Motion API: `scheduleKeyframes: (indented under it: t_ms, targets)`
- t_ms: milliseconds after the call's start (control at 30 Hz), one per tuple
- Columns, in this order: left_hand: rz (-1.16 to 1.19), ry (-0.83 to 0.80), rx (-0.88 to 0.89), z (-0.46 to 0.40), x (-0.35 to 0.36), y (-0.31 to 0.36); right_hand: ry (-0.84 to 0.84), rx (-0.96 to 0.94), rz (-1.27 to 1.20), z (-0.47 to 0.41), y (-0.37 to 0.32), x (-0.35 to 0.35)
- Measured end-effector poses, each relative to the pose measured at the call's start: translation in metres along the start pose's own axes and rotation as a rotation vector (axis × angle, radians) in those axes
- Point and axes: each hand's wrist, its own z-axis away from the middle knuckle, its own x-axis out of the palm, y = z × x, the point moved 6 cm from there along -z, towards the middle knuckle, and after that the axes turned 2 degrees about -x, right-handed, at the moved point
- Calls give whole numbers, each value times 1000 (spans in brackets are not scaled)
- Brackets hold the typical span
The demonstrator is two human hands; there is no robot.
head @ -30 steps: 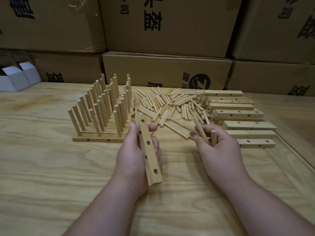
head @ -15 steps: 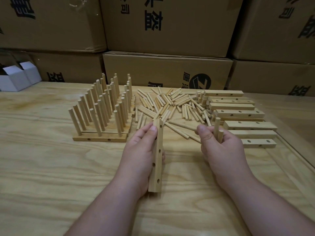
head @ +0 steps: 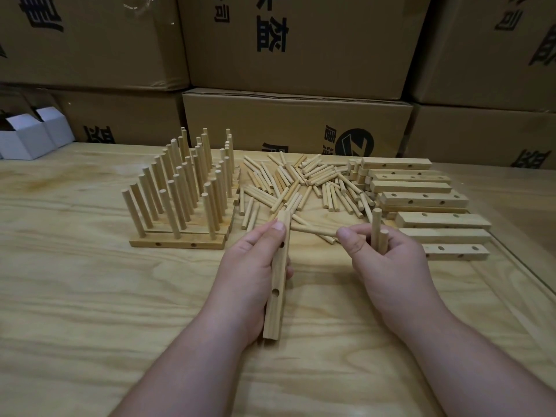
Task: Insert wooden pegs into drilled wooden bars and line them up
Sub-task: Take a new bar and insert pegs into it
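Nearest you, above the plywood desk point(head: 90, 326), your two forearms reach in from the bottom edge.

Item: your left hand point(head: 249, 272), fingers curled and clamped on one drilled bar point(head: 277, 284). The bar runs lengthwise away from you, its near end low by your wrist, its far end just past your thumb tip. Round holes show along the face turned to the right. No peg sits in it.

Item: your right hand point(head: 388, 266), just right of the bar and apart from it, fingers closed around two pegs point(head: 378, 233). Both stand nearly upright above the fist, touching side by side, one taller than the other. The thumb points left toward the bar.

Item: beyond the left hand, a block of finished bars point(head: 177, 240) laid side by side, touching, each carrying upright pegs that lean slightly left in this wide view. Side holes show on the front bar.

Item: beyond and between your hands, a loose heap of pegs point(head: 301, 182) lying flat on the desk, crossed at many angles.

Item: to the right of the heap, touching its edge, a pile of empty drilled bars point(head: 427, 200), stacked in rough steps, lying crosswise to you.

Item: far left, at the desk's back edge, two small white boxes point(head: 33, 133), open at the top.

Item: behind everything, a wall of stacked brown cartons point(head: 294, 121) with black printed characters.
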Motion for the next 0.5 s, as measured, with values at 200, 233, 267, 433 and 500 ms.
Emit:
scheduleKeyframes:
  t_ms: [200, 233, 267, 433, 500]
  targets:
    - [-30, 4, 4, -2, 0, -2, -95, 1, -168, 0, 0, 5]
    - [-35, 3, 6, -2, 0, -2, -105, 4, -184, 0, 0, 5]
    - [-42, 4, 9, -2, 0, -2, -113, 8, -199, -1, 1, 5]
    - [-77, -7, 1, -2, 2, -2, -102, 36, -252, -2, 3, 4]
    - [-93, -15, -4, -1, 3, -2, -94, 59, -270, -2, 4, 3]
